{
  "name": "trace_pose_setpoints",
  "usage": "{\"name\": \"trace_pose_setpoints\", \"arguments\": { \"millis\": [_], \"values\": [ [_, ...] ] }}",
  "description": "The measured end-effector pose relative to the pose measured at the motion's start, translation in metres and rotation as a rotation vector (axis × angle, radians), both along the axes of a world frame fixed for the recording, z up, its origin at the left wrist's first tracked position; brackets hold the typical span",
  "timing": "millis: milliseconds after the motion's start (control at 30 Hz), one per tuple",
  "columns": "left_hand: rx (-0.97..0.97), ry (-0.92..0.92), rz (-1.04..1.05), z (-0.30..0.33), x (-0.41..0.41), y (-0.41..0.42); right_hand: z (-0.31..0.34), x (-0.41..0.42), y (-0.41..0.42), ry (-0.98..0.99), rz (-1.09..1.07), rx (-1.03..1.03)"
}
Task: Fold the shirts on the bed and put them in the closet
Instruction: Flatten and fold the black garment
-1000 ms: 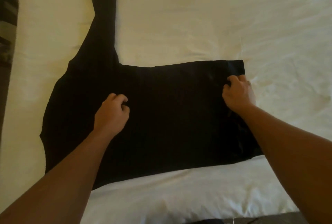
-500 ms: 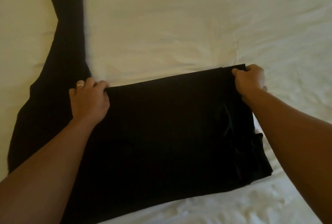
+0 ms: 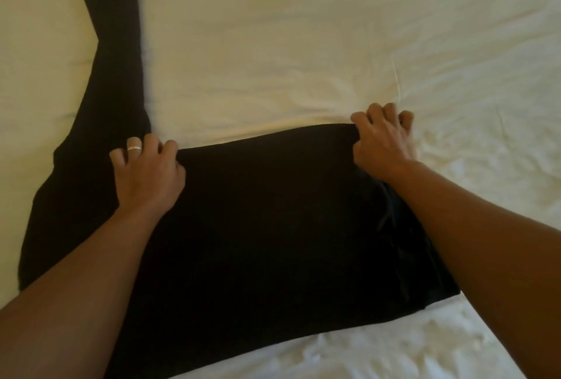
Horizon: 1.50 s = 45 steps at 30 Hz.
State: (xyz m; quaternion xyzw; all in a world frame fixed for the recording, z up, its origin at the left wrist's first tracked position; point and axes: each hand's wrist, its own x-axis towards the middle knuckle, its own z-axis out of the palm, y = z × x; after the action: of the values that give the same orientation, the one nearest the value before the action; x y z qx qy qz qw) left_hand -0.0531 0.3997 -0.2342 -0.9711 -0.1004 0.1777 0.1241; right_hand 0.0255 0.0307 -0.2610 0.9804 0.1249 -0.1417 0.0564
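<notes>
both hands [image 3: 148,172] slid outward, smooth black shirt [image 3: 273,226]

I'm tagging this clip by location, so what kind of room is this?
Most likely a bedroom: a wide bed sheet, cream and wrinkled, fills the view, and a black shirt lies spread on it under the left hand and right hand.

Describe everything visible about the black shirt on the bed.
The black shirt is plain, dark, soft-looking fabric, lying flat on the cream bedsheet. Its body is folded over, with a straight far edge. One long sleeve stretches away unfolded, out of frame. The left hand grips the far edge near the sleeve; the right hand grips the far right corner. Layered edges show under the right forearm.
</notes>
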Motion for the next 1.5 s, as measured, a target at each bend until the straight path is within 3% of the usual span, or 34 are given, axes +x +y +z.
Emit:
{"name": "trace_pose_setpoints", "arguments": {
  "millis": [167,433,900,1133,1300,1433,1500],
  "values": [
    [-0.012,-0.063,-0.069,0.020,-0.024,0.006,0.017,-0.016,-0.010,-0.104,0.067,-0.041],
    [-0.074,-0.289,-0.263,0.035,-0.102,0.013,0.039,-0.087,-0.045,-0.062,0.101,0.065],
    [-0.134,-0.317,-0.386,0.002,-0.194,0.011,0.042,-0.156,-0.057,0.070,0.086,0.001],
    [-0.149,-0.326,-0.349,0.006,-0.208,-0.003,0.045,-0.170,-0.053,0.145,-0.064,0.023],
    [-0.148,-0.335,-0.276,0.004,-0.202,-0.014,0.040,-0.168,-0.040,0.137,-0.330,0.162],
    [-0.150,-0.379,-0.187,0.003,-0.170,-0.036,0.037,-0.156,-0.018,0.122,-0.291,0.020],
    [-0.233,-0.427,-0.156,0.003,-0.153,-0.051,0.036,-0.153,-0.008,0.084,-0.240,0.060]
  ]
}}
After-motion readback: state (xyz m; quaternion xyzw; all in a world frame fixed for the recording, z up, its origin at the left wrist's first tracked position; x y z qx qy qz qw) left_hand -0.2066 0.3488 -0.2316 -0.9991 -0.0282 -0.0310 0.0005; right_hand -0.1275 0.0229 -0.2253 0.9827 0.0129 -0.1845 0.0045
